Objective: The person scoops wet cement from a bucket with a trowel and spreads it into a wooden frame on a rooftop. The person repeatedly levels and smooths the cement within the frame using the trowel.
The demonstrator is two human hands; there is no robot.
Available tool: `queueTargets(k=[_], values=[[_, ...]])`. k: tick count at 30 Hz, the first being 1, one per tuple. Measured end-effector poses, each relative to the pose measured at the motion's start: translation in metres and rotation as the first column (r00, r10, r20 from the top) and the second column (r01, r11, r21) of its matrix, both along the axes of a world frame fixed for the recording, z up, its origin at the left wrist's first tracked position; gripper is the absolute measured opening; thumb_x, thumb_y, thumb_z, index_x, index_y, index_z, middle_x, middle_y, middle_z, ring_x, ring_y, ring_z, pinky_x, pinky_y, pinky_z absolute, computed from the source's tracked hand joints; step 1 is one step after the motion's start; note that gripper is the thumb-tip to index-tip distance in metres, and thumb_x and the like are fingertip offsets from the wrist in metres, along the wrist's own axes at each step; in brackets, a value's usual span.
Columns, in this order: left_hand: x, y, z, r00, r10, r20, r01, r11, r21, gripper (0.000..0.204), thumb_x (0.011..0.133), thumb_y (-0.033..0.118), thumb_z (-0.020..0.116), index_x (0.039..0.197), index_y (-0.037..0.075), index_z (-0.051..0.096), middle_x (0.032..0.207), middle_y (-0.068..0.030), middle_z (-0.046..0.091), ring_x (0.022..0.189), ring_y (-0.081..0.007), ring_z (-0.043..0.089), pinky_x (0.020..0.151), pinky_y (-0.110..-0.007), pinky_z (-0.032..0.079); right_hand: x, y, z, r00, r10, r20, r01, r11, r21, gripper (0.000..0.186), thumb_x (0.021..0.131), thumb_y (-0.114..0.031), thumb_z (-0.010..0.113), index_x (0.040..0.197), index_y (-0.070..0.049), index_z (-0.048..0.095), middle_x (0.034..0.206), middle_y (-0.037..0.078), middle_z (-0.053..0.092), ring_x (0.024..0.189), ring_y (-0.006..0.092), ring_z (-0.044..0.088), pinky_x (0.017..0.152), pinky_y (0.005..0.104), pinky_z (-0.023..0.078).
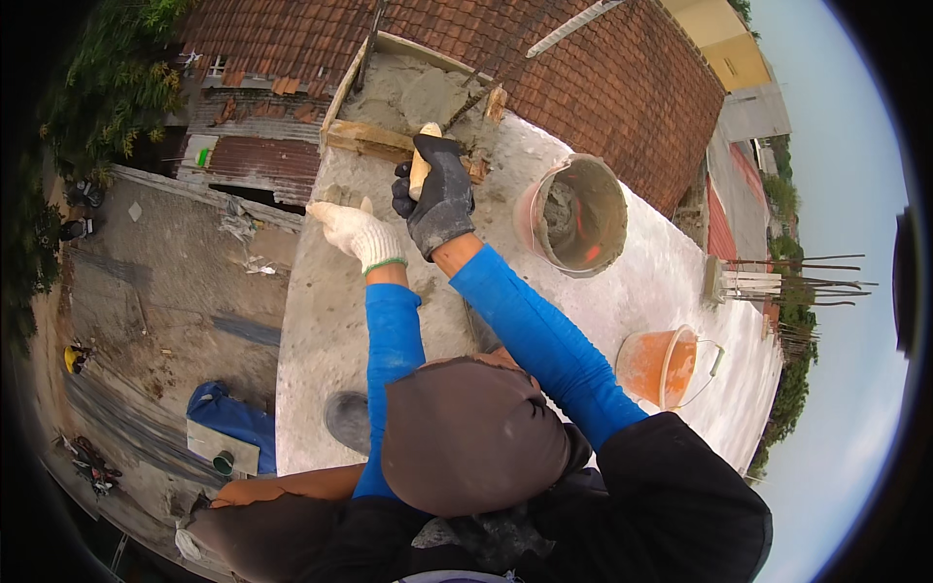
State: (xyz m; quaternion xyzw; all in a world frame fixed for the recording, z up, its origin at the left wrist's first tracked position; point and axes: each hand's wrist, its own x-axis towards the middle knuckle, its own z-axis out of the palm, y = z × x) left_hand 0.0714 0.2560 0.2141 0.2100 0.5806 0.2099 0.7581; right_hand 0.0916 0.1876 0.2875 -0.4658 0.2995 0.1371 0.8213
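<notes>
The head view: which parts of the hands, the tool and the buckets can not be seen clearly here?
- Tool: only the pale handle shows; the right hand in a dark glove hides the working end.
- Left hand: the white glove hides the fingers; whether it touches the concrete is unclear.
- Grey bucket: contents too blurred to name.
- Orange bucket: its wall hides the inside.

The concrete slab [330,321] is serving as the landmark. On it, a mortar bucket [573,214] is sitting toward the far right, and a second bucket [666,367] is standing nearer (also right). A wooden form [374,136] holding wet mortar [413,92] is lying at its far edge, with rebar [797,282] sticking out beyond its right edge.
</notes>
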Motion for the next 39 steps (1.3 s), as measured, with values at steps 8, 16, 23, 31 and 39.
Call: queueTargets(k=[8, 16, 23, 31, 39], values=[[0.002, -0.011, -0.011, 0.996, -0.046, 0.075, 0.045, 0.999, 0.023, 0.080, 0.111, 0.058, 0.037, 0.159, -0.006, 0.037, 0.158, -0.0251, 0.046, 0.134, -0.0387, 0.058, 0.110, -0.044, 0.056, -0.011, -0.021, 0.022, 0.943, 0.329, 0.055, -0.322, 0.940, -0.117, 0.033, 0.095, -0.036, 0.075, 0.114, -0.012, 0.063, 0.078, 0.007, 0.064, 0.051, 0.0163, 0.056, 0.040, 0.0308, 0.040], [0.011, -0.033, -0.012, 0.999, -0.025, 0.044, 0.017, 0.987, 0.163, 0.076, 0.109, 0.057, 0.048, 0.157, -0.001, 0.041, 0.161, -0.0201, 0.042, 0.131, -0.0323, 0.058, 0.100, -0.039, 0.062, -0.003, -0.204, 0.103, 0.489, 0.819, 0.298, -0.391, 0.512, -0.765, 0.056, 0.097, -0.028, 0.074, 0.145, -0.005, 0.061, 0.096, 0.007, 0.075, 0.059, 0.0072, 0.061, 0.051, 0.0208, 0.046], [0.014, -0.085, 0.006, 0.970, -0.215, 0.117, 0.180, 0.951, 0.253, 0.057, 0.112, 0.044, 0.050, 0.145, -0.002, 0.054, 0.143, -0.0179, 0.061, 0.122, -0.0272, 0.064, 0.105, -0.041, 0.057, 0.010, -0.300, 0.227, 0.597, 0.767, -0.235, -0.514, 0.141, -0.846, 0.052, 0.093, -0.019, 0.071, 0.143, -0.007, 0.065, 0.088, 0.001, 0.070, 0.056, 0.0028, 0.051, 0.048, 0.0203, 0.039], [0.000, -0.147, 0.002, 0.514, -0.857, 0.048, 0.693, 0.447, 0.566, 0.050, 0.113, 0.037, 0.052, 0.135, -0.006, 0.066, 0.122, -0.0111, 0.073, 0.110, -0.0144, 0.063, 0.098, -0.029, 0.048, -0.038, -0.396, 0.236, 0.564, 0.721, -0.403, -0.288, -0.285, -0.914, 0.050, 0.088, -0.022, 0.081, 0.134, -0.007, 0.068, 0.110, 0.010, 0.075, 0.091, 0.0208, 0.071, 0.083, 0.0359, 0.056], [0.005, -0.207, 0.011, 0.387, -0.921, 0.036, 0.725, 0.328, 0.606, 0.049, 0.114, 0.035, 0.048, 0.140, -0.004, 0.063, 0.136, -0.0165, 0.069, 0.124, -0.0252, 0.063, 0.109, -0.036, 0.046, -0.030, -0.393, 0.130, 0.541, 0.796, -0.271, -0.365, -0.068, -0.929, 0.045, 0.094, -0.033, 0.078, 0.128, -0.005, 0.068, 0.108, 0.016, 0.075, 0.092, 0.0310, 0.072, 0.083, 0.0405, 0.057]])
